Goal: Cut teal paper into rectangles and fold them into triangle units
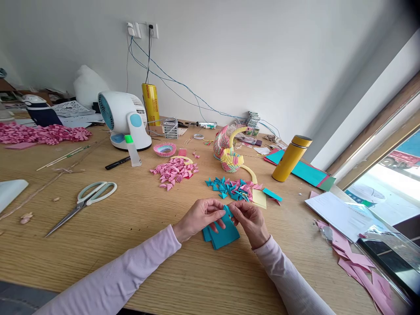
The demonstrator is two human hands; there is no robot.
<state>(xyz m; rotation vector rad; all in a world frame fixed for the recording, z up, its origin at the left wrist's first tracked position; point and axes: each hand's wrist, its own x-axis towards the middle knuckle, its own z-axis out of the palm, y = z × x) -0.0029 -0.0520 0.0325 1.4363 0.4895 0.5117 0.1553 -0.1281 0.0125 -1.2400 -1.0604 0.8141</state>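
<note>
My left hand (201, 217) and my right hand (250, 221) meet over the wooden table (138, 245), both pinching a small teal paper piece (227, 211) between the fingertips. Under them lies a small stack of teal paper sheets (222, 236). Just beyond the hands sits a pile of folded teal and pink paper triangles (233, 188), with a pale yellow slip (259, 198) and a teal slip (272, 194) beside it. Both sleeves are light pink.
Scissors (85, 200) lie to the left. A pink triangle pile (174, 170), a small fan (122, 119), a paper swan model (229, 150) and a yellow flask (290, 159) stand farther back. White papers (339, 214) and pink scraps (357, 262) lie at the right.
</note>
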